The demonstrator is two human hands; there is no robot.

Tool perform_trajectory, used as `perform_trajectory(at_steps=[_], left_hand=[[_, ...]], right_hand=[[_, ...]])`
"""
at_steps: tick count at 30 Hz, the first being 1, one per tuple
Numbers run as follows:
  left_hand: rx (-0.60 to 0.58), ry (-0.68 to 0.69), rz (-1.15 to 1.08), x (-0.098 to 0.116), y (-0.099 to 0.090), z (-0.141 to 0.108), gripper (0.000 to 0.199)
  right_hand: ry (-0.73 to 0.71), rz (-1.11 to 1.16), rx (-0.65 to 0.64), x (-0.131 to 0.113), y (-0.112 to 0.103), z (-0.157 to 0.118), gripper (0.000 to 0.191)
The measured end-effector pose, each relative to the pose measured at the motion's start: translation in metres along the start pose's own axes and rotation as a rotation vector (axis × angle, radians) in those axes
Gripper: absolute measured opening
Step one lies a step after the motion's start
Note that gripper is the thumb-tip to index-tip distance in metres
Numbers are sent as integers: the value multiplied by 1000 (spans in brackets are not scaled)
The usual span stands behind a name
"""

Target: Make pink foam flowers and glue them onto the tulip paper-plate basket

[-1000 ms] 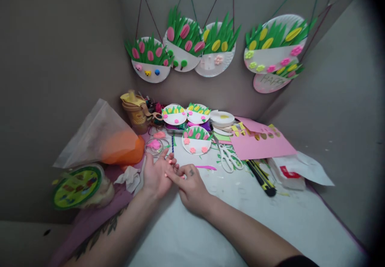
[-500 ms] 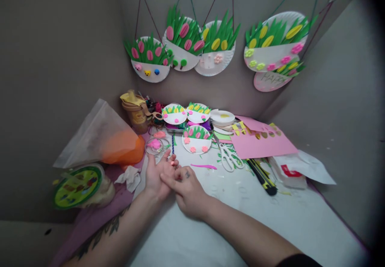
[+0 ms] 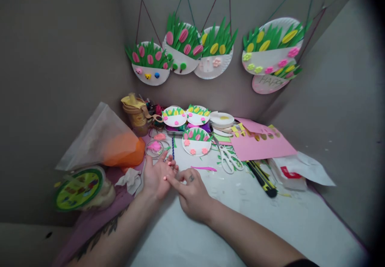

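My left hand (image 3: 157, 176) is turned palm up, its fingers loosely curled and apart. A small pink ball of clay (image 3: 165, 178) lies on its palm, and another bit of pink clay (image 3: 171, 163) rests by the fingers. From the right, my right hand (image 3: 192, 192) reaches over with its index finger stretched out. That fingertip is at the ball on the palm; whether it presses on it I cannot tell. The other right fingers are bent and partly hidden. Beyond the hands lies a paper plate craft (image 3: 197, 143) with paper tulips and pink clay flowers.
A pink clay tool (image 3: 203, 168), white scissors (image 3: 230, 158) and a black-yellow cutter (image 3: 263, 180) lie to the right, before pink paper (image 3: 261, 146). At left stand a bag of orange clay (image 3: 120, 146) and a green-lidded tub (image 3: 81, 190). Plate crafts (image 3: 150, 74) hang on the wall.
My right index finger has drawn back slightly to the right across the left palm, and the small pink ball there now shows. The view has tilted up a little.
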State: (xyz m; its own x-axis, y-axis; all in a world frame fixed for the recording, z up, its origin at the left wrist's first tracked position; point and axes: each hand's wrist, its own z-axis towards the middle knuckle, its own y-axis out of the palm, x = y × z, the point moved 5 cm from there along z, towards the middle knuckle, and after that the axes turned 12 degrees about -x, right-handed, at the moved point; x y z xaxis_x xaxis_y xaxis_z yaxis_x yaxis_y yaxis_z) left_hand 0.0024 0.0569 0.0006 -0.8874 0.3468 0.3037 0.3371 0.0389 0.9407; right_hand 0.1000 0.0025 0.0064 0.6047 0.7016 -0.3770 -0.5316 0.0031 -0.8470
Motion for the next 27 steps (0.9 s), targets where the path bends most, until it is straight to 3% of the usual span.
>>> perform_trajectory(at_steps=[5, 21, 27], left_hand=[[-13, -88, -37, -8, 3, -3, 54], [-44, -103, -137, -9, 3, -4, 63], [-129, -90, -160, -7, 8, -5, 68]], right_hand=[[61, 15, 9, 3, 0, 1, 67], [49, 27, -4, 3, 0, 4, 73], [-39, 47, 80, -2, -7, 0, 75]])
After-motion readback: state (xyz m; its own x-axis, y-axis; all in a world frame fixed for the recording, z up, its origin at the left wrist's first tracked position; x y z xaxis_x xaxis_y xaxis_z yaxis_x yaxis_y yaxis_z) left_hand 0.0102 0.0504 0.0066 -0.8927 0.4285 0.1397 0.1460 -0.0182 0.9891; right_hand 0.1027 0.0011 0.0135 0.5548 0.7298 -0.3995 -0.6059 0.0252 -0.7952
